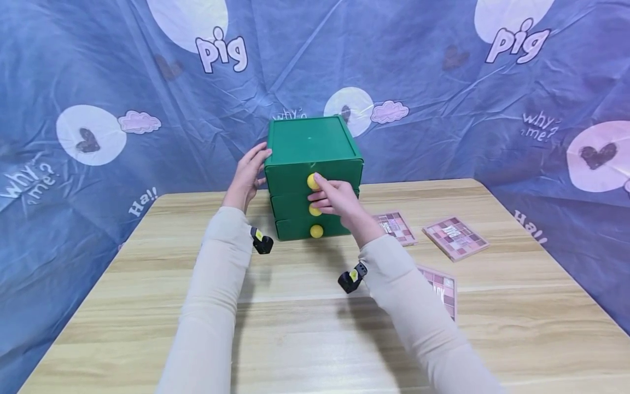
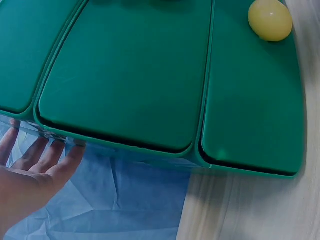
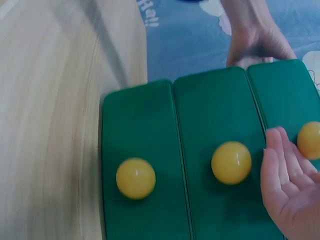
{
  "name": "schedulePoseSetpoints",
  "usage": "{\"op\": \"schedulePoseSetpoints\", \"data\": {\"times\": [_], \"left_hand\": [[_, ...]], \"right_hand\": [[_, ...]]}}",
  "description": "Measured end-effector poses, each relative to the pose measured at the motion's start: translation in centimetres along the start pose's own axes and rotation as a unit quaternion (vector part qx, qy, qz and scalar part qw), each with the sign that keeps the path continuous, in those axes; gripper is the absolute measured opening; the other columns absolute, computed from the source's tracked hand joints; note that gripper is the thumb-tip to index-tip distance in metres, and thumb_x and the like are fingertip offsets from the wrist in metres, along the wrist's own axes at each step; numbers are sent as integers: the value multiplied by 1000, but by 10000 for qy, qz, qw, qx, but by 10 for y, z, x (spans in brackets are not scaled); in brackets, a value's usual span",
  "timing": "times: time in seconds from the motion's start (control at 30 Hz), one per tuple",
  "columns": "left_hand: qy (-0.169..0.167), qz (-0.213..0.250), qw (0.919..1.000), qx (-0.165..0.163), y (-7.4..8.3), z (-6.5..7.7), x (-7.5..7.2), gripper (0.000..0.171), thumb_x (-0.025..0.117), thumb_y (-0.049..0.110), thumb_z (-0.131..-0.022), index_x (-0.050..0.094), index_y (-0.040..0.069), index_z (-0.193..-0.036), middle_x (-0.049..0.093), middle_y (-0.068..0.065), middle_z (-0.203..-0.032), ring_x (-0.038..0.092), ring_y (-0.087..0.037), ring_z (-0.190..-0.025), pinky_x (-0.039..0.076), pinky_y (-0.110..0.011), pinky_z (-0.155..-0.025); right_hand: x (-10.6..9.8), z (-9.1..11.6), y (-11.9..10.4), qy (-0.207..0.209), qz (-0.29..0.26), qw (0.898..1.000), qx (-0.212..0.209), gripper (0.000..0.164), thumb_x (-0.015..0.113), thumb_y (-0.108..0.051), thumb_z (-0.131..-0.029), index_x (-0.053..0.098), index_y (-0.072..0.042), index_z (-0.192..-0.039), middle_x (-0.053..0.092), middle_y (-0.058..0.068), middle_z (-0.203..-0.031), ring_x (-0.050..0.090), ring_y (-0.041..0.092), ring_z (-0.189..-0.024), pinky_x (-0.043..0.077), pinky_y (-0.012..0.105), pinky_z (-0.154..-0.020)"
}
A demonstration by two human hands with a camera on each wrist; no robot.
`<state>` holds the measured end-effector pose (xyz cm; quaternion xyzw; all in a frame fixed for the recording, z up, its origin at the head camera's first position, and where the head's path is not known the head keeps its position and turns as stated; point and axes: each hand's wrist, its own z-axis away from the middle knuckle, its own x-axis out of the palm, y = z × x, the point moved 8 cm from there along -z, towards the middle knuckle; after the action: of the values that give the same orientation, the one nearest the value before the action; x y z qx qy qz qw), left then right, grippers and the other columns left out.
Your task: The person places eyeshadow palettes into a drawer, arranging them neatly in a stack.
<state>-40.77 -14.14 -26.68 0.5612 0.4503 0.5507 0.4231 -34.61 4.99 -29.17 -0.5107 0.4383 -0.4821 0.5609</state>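
A green three-drawer cabinet (image 1: 315, 141) stands on the table with its drawer fronts toward me, all pushed in. Each front bears a round yellow knob, the lowest one (image 1: 316, 231) lying just above the table. My left hand (image 1: 248, 174) rests its straight fingers against the cabinet's left side, near the top. In the left wrist view those fingers (image 2: 67, 162) touch the side wall. With thumb and index finger, my right hand (image 1: 338, 200) pinches the top knob (image 3: 311, 140). Its other fingers extend in front of the middle knob (image 3: 231, 162).
Three pink makeup palettes lie right of the cabinet: one beside it (image 1: 396, 228), one farther right (image 1: 455, 238), and one nearer (image 1: 445, 293), partly hidden by my right sleeve. A blue printed cloth (image 1: 418, 142) hangs behind the wooden table (image 1: 305, 328).
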Motion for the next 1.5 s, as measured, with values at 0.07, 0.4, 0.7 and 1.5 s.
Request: {"op": "schedulePoseSetpoints", "data": {"times": [0.07, 0.4, 0.7, 1.5], "left_hand": [[16, 27, 10000, -3, 0, 0, -1, 51, 60, 22, -79, 45, 17, -127, 44, -4, -124, 43, -20, -109, 32, -43, -85], [13, 104, 9999, -29, 0, 0, -1, 51, 59, 19, -78, 45, 17, -127, 45, -6, -123, 43, -20, -109, 33, -43, -85], [47, 144, 9999, -38, 0, -1, -1, 51, 60, 18, -77, 46, 17, -126, 47, -7, -121, 45, -21, -108, 35, -42, -83], [119, 154, 9997, -112, -2, -3, -2, 52, 60, 21, -77, 46, 20, -126, 48, -4, -122, 48, -16, -106, 39, -35, -77]], "right_hand": [[1, 0, 1, 171, -270, 9994, 94, 51, 55, -44, -80, 55, 1, -103, 63, 11, -82, 61, 18, -70, 47, 30, -69], [3, 3, 2, 672, -658, 9955, -95, 43, 57, -39, -80, 59, 2, -94, 62, 10, -74, 61, 16, -63, 47, 31, -67], [2, 8, 6, 940, -744, 9926, -187, 41, 59, -37, -80, 60, 2, -90, 62, 10, -69, 60, 16, -60, 47, 32, -67], [-8, -13, 57, 1110, -458, 9886, -903, 42, 59, -42, -78, 63, -1, -83, 63, 13, -71, 61, 23, -61, 48, 35, -59]]}}
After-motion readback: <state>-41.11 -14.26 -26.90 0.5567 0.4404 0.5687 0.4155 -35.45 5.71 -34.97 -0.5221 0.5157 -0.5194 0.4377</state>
